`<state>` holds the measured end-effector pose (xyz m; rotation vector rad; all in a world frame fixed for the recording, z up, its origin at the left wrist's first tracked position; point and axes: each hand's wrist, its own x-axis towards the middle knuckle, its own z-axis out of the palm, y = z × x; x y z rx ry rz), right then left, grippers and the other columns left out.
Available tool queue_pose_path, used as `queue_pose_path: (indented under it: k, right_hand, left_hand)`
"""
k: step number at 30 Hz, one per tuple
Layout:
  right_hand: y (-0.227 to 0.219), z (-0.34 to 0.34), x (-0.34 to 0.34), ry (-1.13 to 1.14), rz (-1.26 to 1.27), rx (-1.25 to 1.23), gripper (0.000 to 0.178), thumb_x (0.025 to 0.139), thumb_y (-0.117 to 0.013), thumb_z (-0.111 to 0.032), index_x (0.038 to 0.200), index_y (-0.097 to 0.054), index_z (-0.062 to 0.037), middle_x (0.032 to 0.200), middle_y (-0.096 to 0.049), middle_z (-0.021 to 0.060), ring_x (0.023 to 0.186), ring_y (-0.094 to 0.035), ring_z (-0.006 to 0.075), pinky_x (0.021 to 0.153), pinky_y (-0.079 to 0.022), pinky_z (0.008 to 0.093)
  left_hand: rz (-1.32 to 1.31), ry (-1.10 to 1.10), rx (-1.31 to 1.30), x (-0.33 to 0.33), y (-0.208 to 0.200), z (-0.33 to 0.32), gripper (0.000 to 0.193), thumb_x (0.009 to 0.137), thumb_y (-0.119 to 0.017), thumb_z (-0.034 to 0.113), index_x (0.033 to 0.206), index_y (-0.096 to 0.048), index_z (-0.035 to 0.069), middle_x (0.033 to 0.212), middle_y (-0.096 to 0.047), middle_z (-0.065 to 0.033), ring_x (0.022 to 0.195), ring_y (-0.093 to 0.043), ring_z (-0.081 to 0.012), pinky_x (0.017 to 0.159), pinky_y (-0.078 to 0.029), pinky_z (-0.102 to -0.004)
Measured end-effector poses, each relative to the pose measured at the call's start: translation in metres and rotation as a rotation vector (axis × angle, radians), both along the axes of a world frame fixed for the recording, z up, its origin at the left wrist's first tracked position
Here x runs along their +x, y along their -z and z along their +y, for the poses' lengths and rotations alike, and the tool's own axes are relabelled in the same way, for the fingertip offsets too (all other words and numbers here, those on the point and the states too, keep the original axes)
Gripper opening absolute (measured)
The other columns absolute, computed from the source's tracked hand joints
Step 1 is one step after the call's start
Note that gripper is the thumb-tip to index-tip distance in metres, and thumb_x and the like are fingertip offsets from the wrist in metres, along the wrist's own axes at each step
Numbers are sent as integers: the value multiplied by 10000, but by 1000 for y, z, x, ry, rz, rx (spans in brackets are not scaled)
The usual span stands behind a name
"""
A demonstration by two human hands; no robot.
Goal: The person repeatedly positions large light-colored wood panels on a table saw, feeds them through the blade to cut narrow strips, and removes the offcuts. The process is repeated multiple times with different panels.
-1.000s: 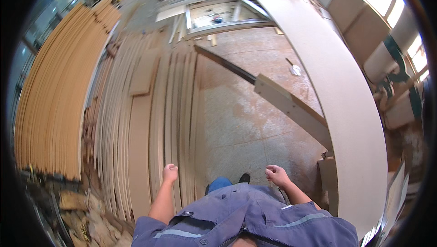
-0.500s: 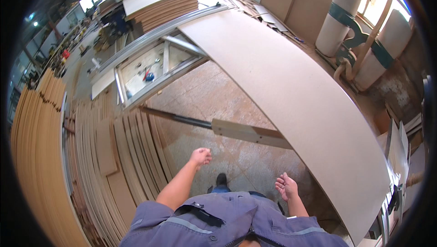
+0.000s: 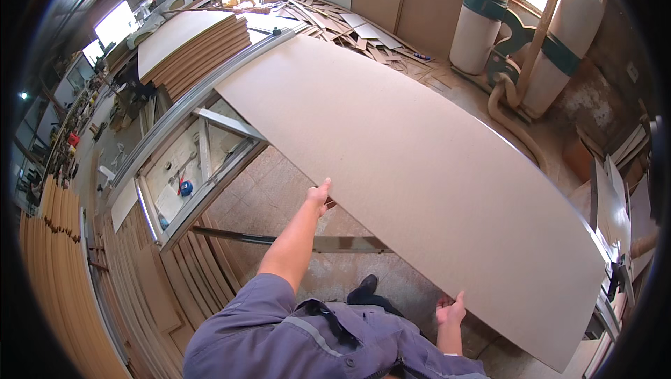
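Note:
A long, pale beige board (image 3: 419, 176) lies flat across a metal frame, slanting from the far left to the near right. My left hand (image 3: 319, 197) is closed on its near edge around the middle, thumb on top and fingers tucked under. Farther right on the same edge, my right hand (image 3: 451, 310) takes hold in the same way, its fingers partly hidden beneath the board. Both arms are stretched out in front of me.
To the left is the metal frame (image 3: 217, 180) with a blue tape measure (image 3: 185, 188) and small tools on its lower shelf. Stacked boards (image 3: 203, 50) and leaning strips (image 3: 56, 274) stand beyond. Offcuts (image 3: 335, 22) litter the back; a dust collector (image 3: 482, 22) stands far right.
Both hands have come from hanging loose in front of me to the board's near edge and closed on it. My body and view have shifted to the right.

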<state>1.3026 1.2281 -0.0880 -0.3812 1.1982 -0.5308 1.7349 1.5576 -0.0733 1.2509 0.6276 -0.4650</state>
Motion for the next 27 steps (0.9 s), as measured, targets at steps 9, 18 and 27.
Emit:
queue_pose_path:
  k: [9,18,27]
  right_hand:
    - [-10,1,-25,-8,104,-12,267,1014,-523,-365,1149,-592,-145,916,-638,9,770,-596,176,619,-413,315]
    - [-10,45,-24,256,54,-157,342,1012,-541,-363,1163,-607,-64,1072,-659,42,899,-627,200,738,-519,335]
    - [-28,142,100,11,80,-97,204,965,-612,-311,1017,-608,-114,923,-652,36,797,-609,168,608,-449,319]
  left_hand:
    - [-124,-16,-102,-35,1,14,311,940,-654,131,1166,-544,-52,1124,-634,-143,932,-662,-268,788,-578,-450]
    - [157,489,100,-38,-28,79,329,963,-642,278,1150,-561,19,1098,-644,-128,910,-650,-256,793,-555,-424]
    - [-599,546,1766,148,47,434,563,755,-725,335,1157,-633,-48,1067,-678,-241,1053,-629,-404,945,-486,-463]
